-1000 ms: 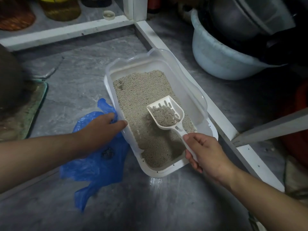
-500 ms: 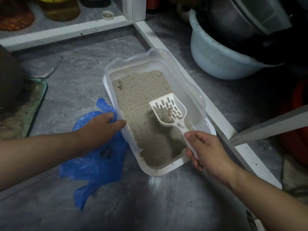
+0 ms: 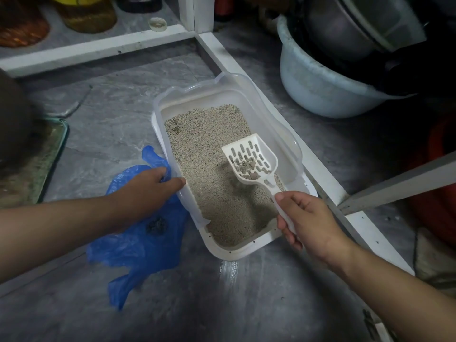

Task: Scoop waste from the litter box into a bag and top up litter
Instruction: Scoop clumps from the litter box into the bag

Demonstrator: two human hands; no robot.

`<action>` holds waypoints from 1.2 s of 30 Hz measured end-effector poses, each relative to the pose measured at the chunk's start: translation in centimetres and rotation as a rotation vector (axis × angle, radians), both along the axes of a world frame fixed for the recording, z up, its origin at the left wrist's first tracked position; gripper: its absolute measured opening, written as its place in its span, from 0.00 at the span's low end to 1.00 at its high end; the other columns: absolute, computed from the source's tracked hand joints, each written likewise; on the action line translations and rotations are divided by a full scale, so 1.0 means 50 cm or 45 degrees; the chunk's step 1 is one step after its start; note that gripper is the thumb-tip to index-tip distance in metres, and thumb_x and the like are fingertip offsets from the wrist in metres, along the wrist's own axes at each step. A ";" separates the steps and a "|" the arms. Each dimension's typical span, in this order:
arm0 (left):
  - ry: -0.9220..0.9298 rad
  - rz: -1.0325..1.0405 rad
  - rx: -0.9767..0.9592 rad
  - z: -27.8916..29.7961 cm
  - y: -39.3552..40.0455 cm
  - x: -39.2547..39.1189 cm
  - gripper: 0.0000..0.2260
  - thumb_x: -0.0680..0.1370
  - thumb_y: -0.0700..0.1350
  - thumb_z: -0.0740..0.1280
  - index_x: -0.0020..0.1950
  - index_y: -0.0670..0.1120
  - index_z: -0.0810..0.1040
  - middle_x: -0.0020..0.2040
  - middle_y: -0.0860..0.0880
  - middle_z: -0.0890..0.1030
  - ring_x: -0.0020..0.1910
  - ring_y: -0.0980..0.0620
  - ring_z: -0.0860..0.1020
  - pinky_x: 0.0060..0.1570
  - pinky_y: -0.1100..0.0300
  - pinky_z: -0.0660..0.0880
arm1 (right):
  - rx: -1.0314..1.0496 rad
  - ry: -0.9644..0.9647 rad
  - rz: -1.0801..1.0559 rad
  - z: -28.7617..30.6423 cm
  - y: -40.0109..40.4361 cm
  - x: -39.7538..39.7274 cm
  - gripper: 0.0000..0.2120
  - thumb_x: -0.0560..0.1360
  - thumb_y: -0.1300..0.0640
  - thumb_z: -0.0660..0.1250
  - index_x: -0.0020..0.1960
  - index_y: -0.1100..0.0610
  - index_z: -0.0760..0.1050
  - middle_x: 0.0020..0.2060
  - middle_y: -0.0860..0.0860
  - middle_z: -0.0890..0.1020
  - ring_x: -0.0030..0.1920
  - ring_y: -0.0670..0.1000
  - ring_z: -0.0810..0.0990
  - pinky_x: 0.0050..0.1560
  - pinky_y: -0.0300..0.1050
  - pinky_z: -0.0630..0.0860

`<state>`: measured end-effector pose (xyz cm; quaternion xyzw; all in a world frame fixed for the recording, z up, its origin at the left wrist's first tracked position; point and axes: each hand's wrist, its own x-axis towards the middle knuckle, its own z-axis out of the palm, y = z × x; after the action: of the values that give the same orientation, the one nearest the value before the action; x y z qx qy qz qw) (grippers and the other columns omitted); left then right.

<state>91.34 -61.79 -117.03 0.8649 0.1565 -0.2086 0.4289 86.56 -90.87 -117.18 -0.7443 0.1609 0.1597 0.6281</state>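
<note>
A white litter box (image 3: 283,134) with beige litter sits on the grey floor. My right hand (image 3: 309,222) grips the handle of a white slotted scoop (image 3: 251,159), held above the litter on the box's right side. A few dark clumps lie in the scoop's bowl. My left hand (image 3: 145,193) holds the edge of a blue plastic bag (image 3: 138,243) against the box's left rim, thumb on the rim. A dark clump shows through the bag. Another darker spot lies in the litter at the far left corner.
A pale blue basin (image 3: 318,87) holding dark pots stands at the right. White frame bars (image 3: 103,45) run behind and along the box's right side. A green-rimmed tray (image 3: 49,169) lies at the left. Jars stand at the top left.
My right hand has lifted the scoop out of the litter and tilted it up. Loose litter has sifted through the slots, leaving clumps. My left hand has stayed on the bag.
</note>
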 end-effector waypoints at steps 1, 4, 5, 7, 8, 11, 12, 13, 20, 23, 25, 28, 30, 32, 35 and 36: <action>0.006 0.006 -0.004 0.001 0.000 0.000 0.16 0.80 0.54 0.66 0.46 0.41 0.75 0.42 0.47 0.77 0.38 0.53 0.74 0.37 0.58 0.70 | -0.002 -0.006 0.000 0.000 0.001 0.002 0.15 0.82 0.53 0.64 0.48 0.67 0.76 0.29 0.58 0.76 0.20 0.52 0.66 0.21 0.37 0.62; 0.021 0.012 -0.012 0.002 -0.005 0.000 0.15 0.80 0.54 0.66 0.47 0.42 0.75 0.43 0.48 0.77 0.40 0.54 0.74 0.37 0.59 0.69 | -0.010 -0.023 -0.003 0.002 -0.002 0.002 0.18 0.82 0.53 0.64 0.48 0.70 0.75 0.29 0.60 0.76 0.20 0.52 0.66 0.21 0.38 0.62; 0.023 0.013 -0.017 0.002 -0.005 0.000 0.15 0.81 0.53 0.66 0.46 0.42 0.75 0.43 0.48 0.77 0.39 0.54 0.74 0.37 0.59 0.69 | -0.016 -0.019 0.002 0.003 -0.002 0.001 0.18 0.82 0.53 0.64 0.48 0.70 0.74 0.29 0.60 0.76 0.20 0.52 0.67 0.21 0.38 0.62; 0.016 0.015 -0.026 0.006 -0.009 0.000 0.14 0.81 0.53 0.66 0.44 0.42 0.75 0.42 0.48 0.77 0.38 0.54 0.74 0.36 0.60 0.68 | -0.030 0.000 0.009 0.006 -0.002 -0.004 0.17 0.82 0.52 0.64 0.46 0.67 0.75 0.29 0.59 0.76 0.20 0.52 0.67 0.22 0.39 0.62; 0.021 0.016 -0.037 0.006 -0.008 0.001 0.14 0.81 0.53 0.66 0.44 0.43 0.75 0.42 0.48 0.77 0.38 0.54 0.74 0.36 0.60 0.68 | -0.039 0.005 0.018 0.007 -0.002 -0.005 0.17 0.82 0.52 0.64 0.46 0.66 0.75 0.29 0.58 0.77 0.20 0.52 0.67 0.23 0.39 0.62; 0.037 0.021 -0.065 0.006 -0.005 0.000 0.16 0.80 0.55 0.67 0.44 0.42 0.74 0.42 0.47 0.78 0.39 0.52 0.75 0.38 0.58 0.71 | -0.054 0.014 0.027 0.008 -0.003 -0.008 0.16 0.82 0.52 0.64 0.48 0.65 0.76 0.29 0.57 0.77 0.21 0.51 0.67 0.23 0.39 0.63; 0.046 0.033 -0.095 0.007 -0.006 0.000 0.17 0.79 0.56 0.68 0.45 0.42 0.75 0.43 0.47 0.80 0.40 0.51 0.77 0.40 0.58 0.73 | -0.057 0.010 0.028 0.009 -0.003 -0.009 0.15 0.82 0.52 0.64 0.48 0.64 0.77 0.29 0.57 0.77 0.21 0.51 0.68 0.23 0.39 0.63; 0.065 0.054 -0.132 0.006 -0.006 0.002 0.17 0.78 0.57 0.69 0.45 0.43 0.76 0.44 0.47 0.82 0.42 0.51 0.79 0.43 0.56 0.75 | -0.059 0.009 0.033 0.011 -0.003 -0.009 0.14 0.82 0.51 0.64 0.47 0.62 0.78 0.29 0.57 0.77 0.21 0.51 0.68 0.23 0.39 0.63; 0.021 0.146 -0.129 0.024 0.019 0.004 0.23 0.74 0.65 0.67 0.41 0.45 0.74 0.36 0.41 0.79 0.35 0.42 0.78 0.40 0.50 0.76 | -0.029 0.000 0.048 0.022 0.000 -0.019 0.10 0.81 0.51 0.65 0.46 0.56 0.79 0.31 0.57 0.78 0.22 0.52 0.69 0.24 0.41 0.65; -0.083 0.193 -0.140 0.024 0.047 -0.003 0.16 0.79 0.55 0.67 0.42 0.43 0.79 0.37 0.45 0.83 0.38 0.45 0.81 0.45 0.47 0.79 | -0.026 0.002 0.075 0.026 0.003 -0.026 0.09 0.81 0.52 0.65 0.47 0.57 0.79 0.31 0.57 0.79 0.22 0.52 0.70 0.23 0.41 0.66; -0.058 0.210 -0.199 0.026 0.061 -0.009 0.14 0.80 0.53 0.67 0.48 0.43 0.82 0.44 0.42 0.86 0.47 0.40 0.84 0.54 0.41 0.80 | -0.032 -0.001 0.091 0.028 0.007 -0.027 0.09 0.81 0.53 0.65 0.48 0.58 0.79 0.30 0.57 0.78 0.22 0.52 0.70 0.23 0.40 0.66; -0.033 0.252 -0.210 0.024 0.071 -0.018 0.12 0.81 0.51 0.66 0.50 0.43 0.83 0.46 0.42 0.86 0.48 0.40 0.84 0.53 0.45 0.79 | -0.025 -0.002 0.078 0.030 0.011 -0.024 0.11 0.82 0.53 0.65 0.45 0.58 0.77 0.31 0.58 0.78 0.22 0.52 0.70 0.23 0.41 0.66; -0.024 0.267 -0.217 0.025 0.074 -0.022 0.13 0.81 0.51 0.65 0.51 0.42 0.83 0.47 0.41 0.86 0.48 0.40 0.84 0.53 0.46 0.79 | -0.019 0.007 0.076 0.032 0.013 -0.023 0.11 0.82 0.53 0.65 0.44 0.58 0.76 0.31 0.58 0.78 0.22 0.52 0.70 0.23 0.41 0.66; -0.032 0.285 -0.231 0.025 0.079 -0.024 0.15 0.81 0.52 0.65 0.53 0.41 0.82 0.48 0.39 0.85 0.47 0.39 0.84 0.51 0.47 0.79 | -0.001 0.023 0.059 0.034 0.015 -0.024 0.11 0.81 0.53 0.65 0.44 0.59 0.77 0.31 0.59 0.78 0.22 0.52 0.70 0.23 0.41 0.66; -0.042 0.299 -0.271 0.022 0.090 -0.021 0.17 0.82 0.54 0.63 0.51 0.41 0.82 0.43 0.41 0.86 0.40 0.46 0.84 0.41 0.54 0.78 | 0.066 0.040 0.043 0.038 0.022 -0.030 0.12 0.81 0.53 0.65 0.48 0.62 0.78 0.32 0.60 0.77 0.22 0.52 0.70 0.22 0.40 0.65; -0.054 0.308 -0.282 0.021 0.092 -0.020 0.17 0.82 0.54 0.62 0.47 0.41 0.81 0.37 0.45 0.86 0.34 0.51 0.83 0.34 0.60 0.76 | 0.102 0.048 0.045 0.041 0.026 -0.033 0.12 0.81 0.53 0.65 0.49 0.63 0.78 0.32 0.61 0.77 0.22 0.53 0.69 0.22 0.40 0.65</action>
<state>90.34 -57.17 -115.98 0.7913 0.2265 -0.1533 0.5469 84.94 -89.56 -115.11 -0.7183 0.1530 0.1909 0.6513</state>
